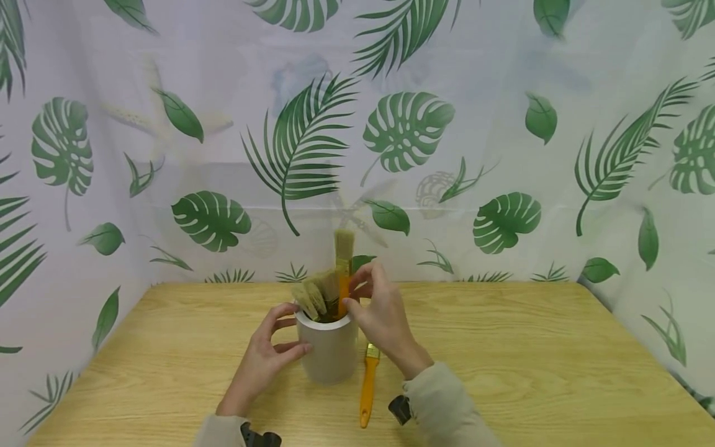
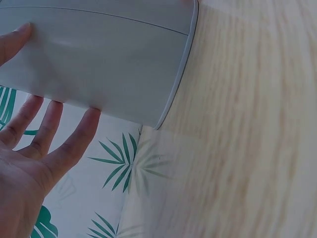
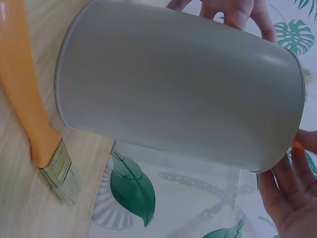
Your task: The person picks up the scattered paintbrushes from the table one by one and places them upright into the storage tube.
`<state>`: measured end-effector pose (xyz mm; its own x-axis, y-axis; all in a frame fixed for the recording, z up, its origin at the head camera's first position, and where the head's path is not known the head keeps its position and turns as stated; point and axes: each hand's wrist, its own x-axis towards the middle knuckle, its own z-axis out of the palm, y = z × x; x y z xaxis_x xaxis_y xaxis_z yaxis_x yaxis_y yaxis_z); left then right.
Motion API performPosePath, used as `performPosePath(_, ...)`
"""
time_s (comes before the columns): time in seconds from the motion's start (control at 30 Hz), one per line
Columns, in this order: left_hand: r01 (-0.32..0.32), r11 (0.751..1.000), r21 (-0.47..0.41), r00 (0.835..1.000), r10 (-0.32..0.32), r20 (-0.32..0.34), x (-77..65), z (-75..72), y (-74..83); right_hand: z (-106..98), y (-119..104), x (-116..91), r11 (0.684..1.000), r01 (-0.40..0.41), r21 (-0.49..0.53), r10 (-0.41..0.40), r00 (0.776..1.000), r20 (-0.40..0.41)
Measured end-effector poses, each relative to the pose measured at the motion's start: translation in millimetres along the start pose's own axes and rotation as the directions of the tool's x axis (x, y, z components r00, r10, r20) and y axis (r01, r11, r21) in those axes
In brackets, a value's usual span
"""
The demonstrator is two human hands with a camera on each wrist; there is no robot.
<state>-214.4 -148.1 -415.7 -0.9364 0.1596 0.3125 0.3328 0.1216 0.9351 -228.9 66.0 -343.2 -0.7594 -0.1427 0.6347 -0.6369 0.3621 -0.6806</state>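
Observation:
A light grey cylindrical holder (image 1: 328, 354) stands upright on the table, with several bristle brushes (image 1: 313, 295) leaning in its mouth. My left hand (image 1: 262, 357) holds the holder's left side, thumb on the front and fingertips along the side and rim. At the rim's right, my right hand (image 1: 382, 310) pinches the orange handle of a paintbrush (image 1: 343, 273) that stands bristles up, its lower end hidden inside the holder. Another orange-handled paintbrush (image 1: 367, 388) lies on the table right of the holder, bristles pointing away; the right wrist view shows its handle (image 3: 25, 84) close by.
The wooden table (image 1: 530, 366) spreads out to both sides. Behind it hangs a white cloth (image 1: 475, 124) printed with green leaves, which also runs along the left and right sides. A dark wrist device (image 1: 399, 410) sits at each sleeve cuff.

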Motion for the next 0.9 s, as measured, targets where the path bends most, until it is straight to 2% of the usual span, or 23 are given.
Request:
performPosePath(0.13, -0.006, 1.0, -0.008, 1.0, 0.006, 0.001, 0.7, 0.2, 0.3, -3.6, 1.1, 0.3, 0.999, 0.038, 0.008, -0.039, 0.998, 0.053)
performPosePath(0.23, -0.011, 1.0, -0.005, 1.0, 0.011, 0.002, 0.6, 0.4, 0.6, -7.3, 1.6, -0.1, 0.998, 0.021, 0.053, -0.025, 0.997, 0.069)
performPosePath(0.4, -0.004, 1.0, 0.008, 1.0, 0.004, -0.001, -0.2, 0.1, 1.0, -15.0, 5.4, -1.1, 0.993, -0.054, 0.108, 0.052, 0.998, 0.018)
performPosePath(0.5, -0.003, 1.0, 0.008, 1.0, 0.003, -0.005, -0.6, 0.1, 0.9, -22.4, 11.5, -1.6, 0.984, -0.139, 0.107, 0.142, 0.99, -0.021)
performPosePath(0.6, -0.009, 1.0, 0.008, 1.0, 0.009, -0.009, -0.6, 0.5, 0.4, -31.9, 19.9, -2.3, 0.961, -0.26, 0.093, 0.264, 0.964, -0.025)
performPosePath(0.67, -0.018, 1.0, 0.008, 1.0, 0.018, -0.007, -0.7, 1.1, 0.1, -38.6, 25.0, -3.5, 0.934, -0.349, 0.08, 0.352, 0.936, -0.014)
performPosePath(0.8, -0.023, 1.0, 0.006, 1.0, 0.023, -0.005, -0.7, 1.2, -0.2, -50.1, 32.0, -6.7, 0.866, -0.498, 0.051, 0.497, 0.867, 0.035)
performPosePath(0.9, -0.016, 1.0, 0.004, 1.0, 0.016, -0.007, -0.3, 0.4, -0.3, -54.8, 35.3, -8.6, 0.817, -0.576, 0.028, 0.573, 0.816, 0.08)
